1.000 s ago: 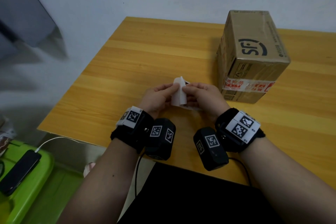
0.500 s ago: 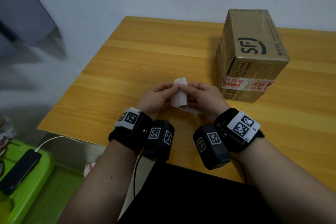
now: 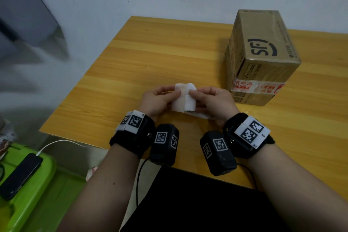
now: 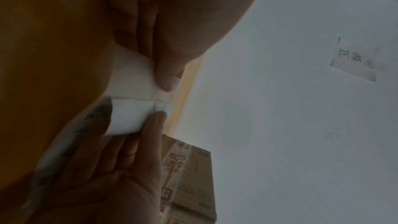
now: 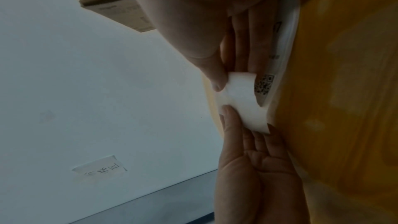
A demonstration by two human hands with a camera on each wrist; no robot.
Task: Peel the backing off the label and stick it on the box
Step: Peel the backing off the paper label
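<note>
Hands meet above the tabletop's [image 3: 150, 58] near edge: left hand [image 3: 156, 100] and right hand [image 3: 216, 101] each pinch the label [image 3: 183, 100]; the box [image 3: 259, 56] stands toward the far right. Wrist views show thumbs and fingertips [image 5: 217, 81] gripping the curled white label, printed side toward the tabletop.

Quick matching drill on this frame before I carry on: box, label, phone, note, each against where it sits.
Things:
1. cardboard box
2. label
3. phone
4. paper note

Places:
a. taped to the wall
b. on the green bin, left of the table
c. standing on the table, far right
d. pinched between left hand and right hand

Pairs: 1-c, 2-d, 3-b, 4-a
</note>
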